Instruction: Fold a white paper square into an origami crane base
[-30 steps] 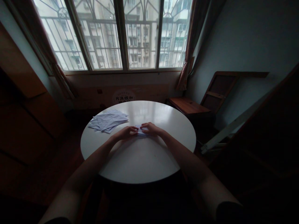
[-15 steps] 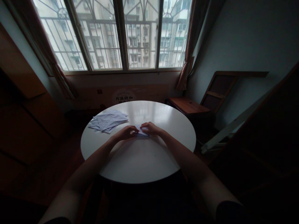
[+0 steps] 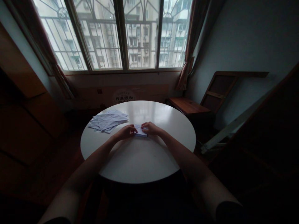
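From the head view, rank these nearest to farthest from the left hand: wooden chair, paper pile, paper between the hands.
1. Paper between the hands: at the left hand's fingertips.
2. Paper pile: on the table's far left.
3. Wooden chair: beyond the table, right.

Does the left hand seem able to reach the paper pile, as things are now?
Probably yes: the paper pile lies near the left hand on the table, and nothing visible stands between them, though the hand is at the small paper.
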`<action>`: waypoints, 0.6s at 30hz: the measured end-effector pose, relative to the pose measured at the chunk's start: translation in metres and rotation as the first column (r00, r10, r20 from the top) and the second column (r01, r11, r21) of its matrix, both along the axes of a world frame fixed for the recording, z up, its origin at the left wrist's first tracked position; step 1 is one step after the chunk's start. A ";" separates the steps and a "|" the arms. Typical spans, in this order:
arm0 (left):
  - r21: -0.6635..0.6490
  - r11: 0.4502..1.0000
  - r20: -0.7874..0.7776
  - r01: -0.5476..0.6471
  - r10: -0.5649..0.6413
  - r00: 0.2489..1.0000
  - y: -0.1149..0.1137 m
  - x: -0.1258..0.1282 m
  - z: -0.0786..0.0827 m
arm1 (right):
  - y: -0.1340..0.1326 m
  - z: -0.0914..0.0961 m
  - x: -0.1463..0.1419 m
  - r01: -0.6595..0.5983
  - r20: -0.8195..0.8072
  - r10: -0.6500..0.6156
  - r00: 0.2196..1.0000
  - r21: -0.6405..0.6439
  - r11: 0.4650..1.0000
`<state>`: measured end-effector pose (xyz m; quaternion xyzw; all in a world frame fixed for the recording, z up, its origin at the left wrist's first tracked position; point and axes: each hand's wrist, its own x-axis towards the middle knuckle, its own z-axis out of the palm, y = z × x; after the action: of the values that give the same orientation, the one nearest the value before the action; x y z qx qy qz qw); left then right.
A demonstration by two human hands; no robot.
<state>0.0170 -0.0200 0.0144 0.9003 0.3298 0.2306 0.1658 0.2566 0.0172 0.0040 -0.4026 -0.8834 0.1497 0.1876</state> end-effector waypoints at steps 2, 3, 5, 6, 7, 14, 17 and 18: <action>-0.008 1.000 -0.004 0.003 -0.003 1.000 -0.001 0.000 0.001 | -0.002 0.002 0.000 0.033 0.031 -0.032 0.999 -0.025 0.999; -0.013 1.000 -0.004 0.005 -0.005 1.000 -0.001 0.000 0.002 | -0.002 0.002 0.000 0.051 0.040 -0.050 0.998 -0.032 0.998; -0.022 1.000 -0.004 0.015 -0.015 1.000 -0.001 0.000 0.002 | -0.004 0.003 0.000 0.093 0.048 -0.092 0.995 -0.035 0.995; -0.025 0.999 -0.003 0.021 -0.021 1.000 -0.001 0.000 0.003 | -0.004 0.003 -0.001 0.115 0.049 -0.113 0.992 -0.032 0.993; -0.026 0.999 -0.003 0.027 -0.027 1.000 -0.001 0.000 0.003 | -0.004 0.003 -0.001 0.135 0.048 -0.133 0.990 -0.029 0.990; -0.017 0.999 -0.016 0.040 -0.041 0.999 -0.001 0.000 0.003 | -0.003 0.002 0.000 0.142 0.053 -0.140 0.989 -0.022 0.990; -0.031 0.998 -0.012 0.046 -0.046 0.999 -0.002 0.000 0.002 | -0.002 0.002 0.002 0.122 0.048 -0.121 0.991 -0.015 0.992; -0.037 0.998 -0.011 0.043 -0.044 0.999 -0.002 0.001 0.002 | -0.002 0.002 0.002 0.118 0.047 -0.117 0.992 -0.014 0.993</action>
<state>0.0178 -0.0217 0.0163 0.9054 0.3152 0.2157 0.1854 0.2585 0.0150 0.0060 -0.4590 -0.8609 0.1365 0.1721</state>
